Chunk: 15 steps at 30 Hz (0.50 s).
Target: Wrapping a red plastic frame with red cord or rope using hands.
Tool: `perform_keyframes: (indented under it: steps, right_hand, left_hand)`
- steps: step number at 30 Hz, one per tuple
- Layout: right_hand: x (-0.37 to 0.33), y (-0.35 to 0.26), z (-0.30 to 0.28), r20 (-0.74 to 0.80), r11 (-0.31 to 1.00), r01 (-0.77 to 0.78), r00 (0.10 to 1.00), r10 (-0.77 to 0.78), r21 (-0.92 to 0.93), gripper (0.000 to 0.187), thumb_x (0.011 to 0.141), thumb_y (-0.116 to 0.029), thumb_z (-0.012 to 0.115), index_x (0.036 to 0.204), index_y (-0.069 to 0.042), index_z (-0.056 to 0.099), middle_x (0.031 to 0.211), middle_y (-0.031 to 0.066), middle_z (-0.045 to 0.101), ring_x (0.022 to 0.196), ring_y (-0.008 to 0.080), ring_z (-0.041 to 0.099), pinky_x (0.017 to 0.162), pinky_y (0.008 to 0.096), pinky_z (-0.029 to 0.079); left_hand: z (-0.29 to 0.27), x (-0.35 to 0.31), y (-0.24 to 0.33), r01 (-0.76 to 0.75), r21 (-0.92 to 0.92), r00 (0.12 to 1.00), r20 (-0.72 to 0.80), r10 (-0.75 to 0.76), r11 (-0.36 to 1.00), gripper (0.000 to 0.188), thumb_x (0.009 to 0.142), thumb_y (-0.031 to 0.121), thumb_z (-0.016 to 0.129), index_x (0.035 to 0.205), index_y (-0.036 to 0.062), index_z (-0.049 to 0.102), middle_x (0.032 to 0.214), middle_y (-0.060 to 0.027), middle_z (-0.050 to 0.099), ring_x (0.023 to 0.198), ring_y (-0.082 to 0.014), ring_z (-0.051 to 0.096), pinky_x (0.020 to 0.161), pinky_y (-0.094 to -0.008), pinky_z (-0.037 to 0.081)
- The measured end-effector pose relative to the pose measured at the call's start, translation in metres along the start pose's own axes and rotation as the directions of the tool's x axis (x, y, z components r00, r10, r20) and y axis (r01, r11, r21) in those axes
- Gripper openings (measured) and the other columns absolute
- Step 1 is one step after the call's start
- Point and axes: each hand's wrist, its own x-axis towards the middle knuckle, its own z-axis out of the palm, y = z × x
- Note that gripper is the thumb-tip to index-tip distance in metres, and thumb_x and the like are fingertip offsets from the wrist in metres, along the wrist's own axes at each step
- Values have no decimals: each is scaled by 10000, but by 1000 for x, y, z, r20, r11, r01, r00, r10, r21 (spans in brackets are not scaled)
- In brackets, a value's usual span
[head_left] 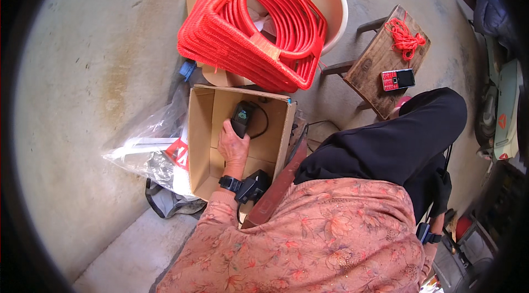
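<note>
One left hand (pixel 232 147) grasps a black device (pixel 242 118) inside the cardboard box (pixel 201 128) on grey concrete floor (pixel 99 56), red frames (pixel 250 23) at twelve o'clock; the right hand's grip cannot be told.

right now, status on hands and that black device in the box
Left hand gripping black device inside cardboard box. Right hand out of view. Cord trails from device.

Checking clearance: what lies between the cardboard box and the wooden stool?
In the head view, between the cardboard box and the wooden stool lies bare concrete floor, crossed by a thin black cord.
</note>
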Motion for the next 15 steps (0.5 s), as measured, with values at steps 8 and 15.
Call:
perform_keyframes:
  steps: [8, 15]
  right_hand:
    - [5, 13, -2, -24, 995, 89, 996, -90, -49, 283, 898, -188, 607, 1138, -39, 595, 943, 4, 612, 789, 88, 541, 686, 230, 450]
    - [5, 11, 0, -21, 994, 106, 994, -106, -36, 270, 899, -184, 605, 1127, -41, 595, 921, -3, 603, 781, 87, 535, 678, 224, 443]
  left_hand:
    - [1, 0, 0, -17, -17, 999, -44, 17, 1000, 586, 628, 118, 745, 1139, 77, 461, 913, -180, 599, 880, -379, 587, 749, -463, 484]
    - [0, 0, 2, -8, -9, 1000, -27, 8, 1000, 588, 638, 126, 744, 1147, 74, 455, 921, -184, 601, 883, -380, 590, 751, -466, 486]
